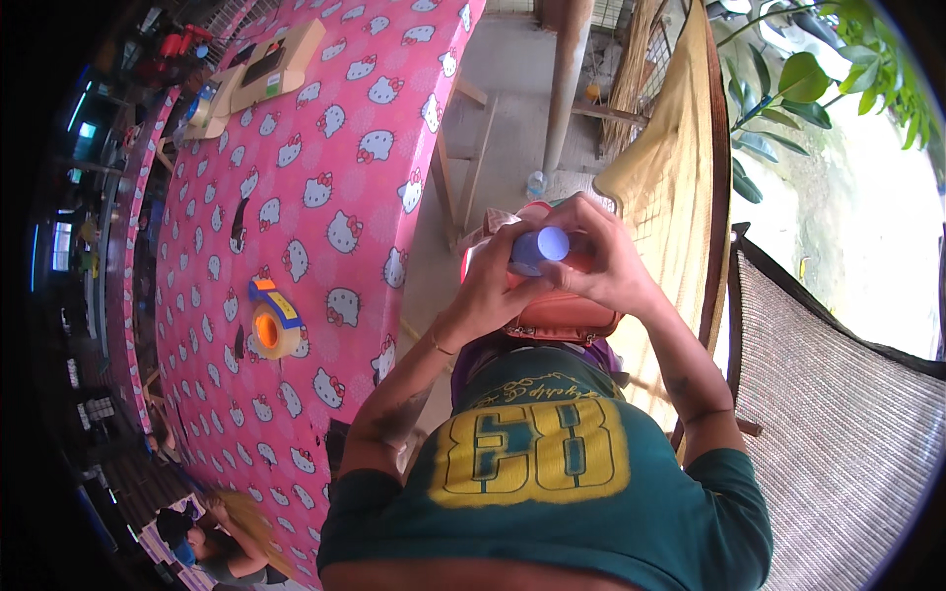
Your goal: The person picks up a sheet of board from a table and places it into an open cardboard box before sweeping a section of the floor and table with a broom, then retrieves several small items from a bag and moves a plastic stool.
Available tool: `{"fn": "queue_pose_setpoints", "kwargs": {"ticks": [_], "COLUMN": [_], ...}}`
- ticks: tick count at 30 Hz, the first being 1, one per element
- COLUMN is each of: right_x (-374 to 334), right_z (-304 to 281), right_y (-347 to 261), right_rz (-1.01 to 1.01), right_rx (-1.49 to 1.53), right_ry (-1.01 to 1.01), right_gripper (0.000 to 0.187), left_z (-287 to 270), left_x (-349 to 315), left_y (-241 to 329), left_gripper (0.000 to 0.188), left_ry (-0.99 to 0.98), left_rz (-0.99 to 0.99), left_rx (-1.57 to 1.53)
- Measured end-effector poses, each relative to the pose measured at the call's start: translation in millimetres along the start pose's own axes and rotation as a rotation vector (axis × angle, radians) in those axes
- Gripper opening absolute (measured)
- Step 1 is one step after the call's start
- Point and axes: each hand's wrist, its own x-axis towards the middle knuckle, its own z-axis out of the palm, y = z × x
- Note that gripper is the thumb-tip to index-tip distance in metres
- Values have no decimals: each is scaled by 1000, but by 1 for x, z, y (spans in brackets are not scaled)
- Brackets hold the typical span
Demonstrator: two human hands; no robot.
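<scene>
A blue cylinder with a round, pale blue end (553,243) is held up in front of my chest, between both hands. My left hand (493,284) wraps its fingers around the near left side of it. My right hand (609,254) closes on it from the right, thumb and fingertips bent toward its side. Most of the cylinder's body is hidden behind my fingers, so its exact kind cannot be made out. Just beneath my hands sits an orange-red zippered bag (562,315), close to my lap. Some pink and white wrapping (490,229) shows beyond my left hand.
A long table with a pink patterned cover (325,266) stands at my left. On it lie a tape dispenser (274,320) and cardboard pieces (266,71). A post (569,89) and a clear bottle (537,184) are ahead. Mesh netting (838,433) hangs at right. Another person (222,542) is far left.
</scene>
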Motion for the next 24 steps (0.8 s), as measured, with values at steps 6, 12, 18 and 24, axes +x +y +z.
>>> {"fn": "queue_pose_setpoints", "kwargs": {"ticks": [6,12,18,24], "right_x": [9,20,14,8], "right_z": [26,26,21,8], "right_y": [12,18,7,-7], "right_rz": [122,450,115,76], "right_rx": [159,772,1133,491], "right_ry": [152,56,-122,-196], "right_gripper": [20,42,67,51], "left_z": [12,18,12,9], "left_x": [2,7,-1,7], "left_y": [-14,5,11,21], "left_gripper": [55,48,57,61], "left_ry": [2,208,11,124], "left_rz": [98,180,-99,-58], "left_rx": [182,147,-421,-462]}}
